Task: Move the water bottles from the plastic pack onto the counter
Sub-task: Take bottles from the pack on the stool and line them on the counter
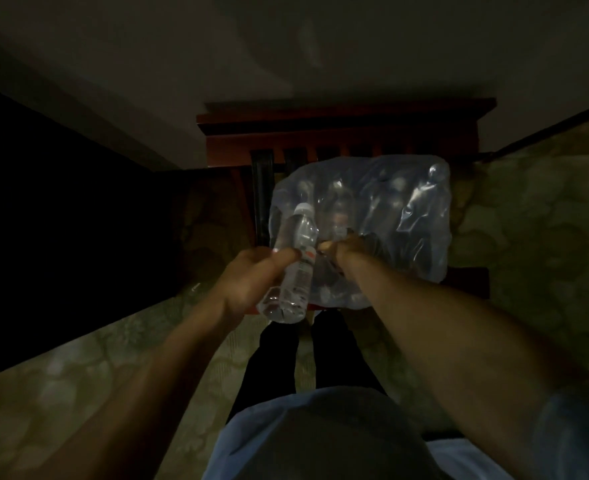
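- Water bottle (295, 268), clear, white cap, held in the left hand (251, 278); fingers and thumb curl round its middle, at the label. It lies tilted, cap pointing away from the person, base toward the body, free of the wrap.
- Plastic pack (390, 216) sits just ahead of both hands on a dark red wooden chair (338, 129); more bottles show dimly through the film.
- Right hand (352, 247) is pushed into the torn near edge of the pack. Fingers are buried in film and shadow; cannot tell whether they grip a bottle, pull the wrap, or hold nothing.
- Handling, as judged: the full bottle looks moderately weighty for one hand, with thin walls that give under a squeeze. The smooth plastic may slip if damp, so the ribbed mid-body or the neck below the cap is the better hold.
- Film is soft, stretchy and clingy; it likely drags on a bottle being drawn out. Holding the pack down with one hand while the other pulls should keep it from sliding off the seat.
- The surface meant to take the bottles is not clearly in view; dim light and blur hide much. Patterned carpet (528, 237) lies below.
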